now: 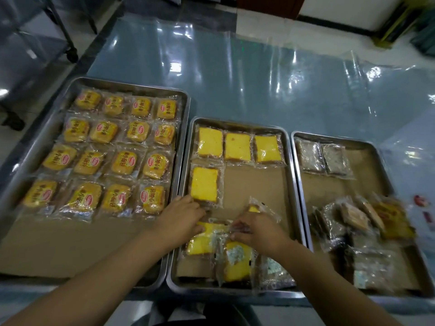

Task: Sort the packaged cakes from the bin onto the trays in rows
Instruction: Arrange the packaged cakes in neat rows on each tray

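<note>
Head view: the table [259, 74], covered in clear film, carries three trays side by side at its near edge. The left tray [131, 87] holds four full rows of labelled cakes. The middle tray [240, 122] has three yellow slices in its far row, one slice [204, 184] starting the second row, and a loose pile [235, 257] at its near end. The right tray [334, 137] has two dark cakes in its far row and its own heap nearer. No bin is in view.

The right hand [256, 228] pinches a packet [255, 208] by its wrapper, raised above the pile. The left hand [181, 215] lies on the pile, just beside the second-row slice; whether it grasps anything cannot be told.

Procedure: set the packet flat directly right of the second-row slice, edges aligned with the far row. Bare liner [254, 184] gives open room there. Approach from above, clear of the raised rims and the placed slice.
</note>
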### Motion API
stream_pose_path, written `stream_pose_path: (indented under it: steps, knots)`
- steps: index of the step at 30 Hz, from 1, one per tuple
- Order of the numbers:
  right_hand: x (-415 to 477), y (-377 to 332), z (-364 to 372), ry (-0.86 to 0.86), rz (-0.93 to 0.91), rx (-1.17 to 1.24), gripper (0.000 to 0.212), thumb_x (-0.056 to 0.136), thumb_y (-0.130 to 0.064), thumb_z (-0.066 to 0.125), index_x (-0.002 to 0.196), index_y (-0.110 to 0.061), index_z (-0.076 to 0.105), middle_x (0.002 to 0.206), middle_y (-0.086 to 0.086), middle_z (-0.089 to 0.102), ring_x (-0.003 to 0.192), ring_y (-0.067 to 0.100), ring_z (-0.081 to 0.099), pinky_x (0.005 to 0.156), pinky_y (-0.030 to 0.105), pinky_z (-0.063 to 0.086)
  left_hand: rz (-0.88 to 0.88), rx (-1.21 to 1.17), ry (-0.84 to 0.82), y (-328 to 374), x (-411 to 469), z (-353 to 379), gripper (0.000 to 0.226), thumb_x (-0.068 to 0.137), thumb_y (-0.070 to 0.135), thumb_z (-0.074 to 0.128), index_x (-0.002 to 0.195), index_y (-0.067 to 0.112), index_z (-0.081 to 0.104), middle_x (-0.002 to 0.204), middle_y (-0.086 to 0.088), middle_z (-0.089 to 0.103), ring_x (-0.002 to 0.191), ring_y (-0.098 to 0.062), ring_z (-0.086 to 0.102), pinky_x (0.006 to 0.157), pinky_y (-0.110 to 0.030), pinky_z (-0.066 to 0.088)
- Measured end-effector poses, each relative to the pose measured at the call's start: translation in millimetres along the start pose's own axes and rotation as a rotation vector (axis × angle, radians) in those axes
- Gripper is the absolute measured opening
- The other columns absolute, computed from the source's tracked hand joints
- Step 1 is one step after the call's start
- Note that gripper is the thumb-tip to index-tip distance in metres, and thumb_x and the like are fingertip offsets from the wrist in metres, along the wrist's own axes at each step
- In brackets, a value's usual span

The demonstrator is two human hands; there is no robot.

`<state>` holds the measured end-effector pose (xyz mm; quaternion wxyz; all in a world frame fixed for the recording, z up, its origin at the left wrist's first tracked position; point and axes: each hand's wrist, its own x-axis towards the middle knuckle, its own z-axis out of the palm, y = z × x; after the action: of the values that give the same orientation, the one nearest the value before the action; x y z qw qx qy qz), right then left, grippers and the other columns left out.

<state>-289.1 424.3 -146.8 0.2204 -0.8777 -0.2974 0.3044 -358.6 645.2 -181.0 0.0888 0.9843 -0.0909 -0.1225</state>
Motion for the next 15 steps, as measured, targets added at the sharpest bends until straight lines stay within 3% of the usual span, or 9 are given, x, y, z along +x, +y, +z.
stream_pose_path:
  steps: [6, 9, 12, 15]
  knots:
    - [-8.9, -1.9, 2.5, 0.053, 0.058, -0.010, 0.025, 0.078, -0.038, 0.072, 0.100, -0.026, 0.067, 0.095, -0.009, 0.067, 0.086, 0.004, 0.059, 0.071, 0.019, 0.047, -0.142, -0.497, 0.064, -1.3, -6.5, -23.2, 0.024, 0.081, 0.037, 0.067, 0.101, 0.026, 0.065, 0.095, 0.008, 0.055, 0.091, -0.012, 0.053, 0.071, -0.026, 0.039]
    - [-7.7, -3.6, 2.9, 0.068, 0.115, 0.048, 0.030, 0.075, -0.037, 0.076, 0.102, -0.027, 0.067, 0.100, -0.010, 0.065, 0.093, 0.005, 0.059, 0.076, 0.022, 0.048, -0.173, -0.672, 0.146, -6.3, -5.2, -46.2, 0.011, 0.078, 0.029, 0.071, 0.085, 0.033, 0.064, 0.084, 0.013, 0.054, 0.080, -0.009, 0.054, 0.063, -0.026, 0.040]
    - [-4.4, -8.3, 3.1, 0.254, 0.130, 0.187, 0.042, 0.076, -0.029, 0.076, 0.116, -0.023, 0.063, 0.102, -0.009, 0.064, 0.098, 0.007, 0.058, 0.083, 0.023, 0.046, -0.173, -0.811, 0.199, -11.2, 0.3, -69.3, 0.014, 0.079, 0.022, 0.071, 0.083, 0.034, 0.065, 0.085, 0.011, 0.063, 0.081, -0.008, 0.058, 0.068, -0.028, 0.046]
    - [-2.2, -19.4, -1.7, 0.335, 0.072, 0.462, 0.042, 0.079, -0.021, 0.073, 0.112, -0.042, 0.058, 0.097, -0.018, 0.066, 0.088, 0.000, 0.061, 0.074, 0.020, 0.051, -0.145, -0.910, 0.226, -9.0, 6.5, -82.8, 0.023, 0.081, 0.018, 0.070, 0.081, 0.040, 0.064, 0.088, 0.015, 0.065, 0.083, -0.001, 0.058, 0.069, -0.023, 0.046]
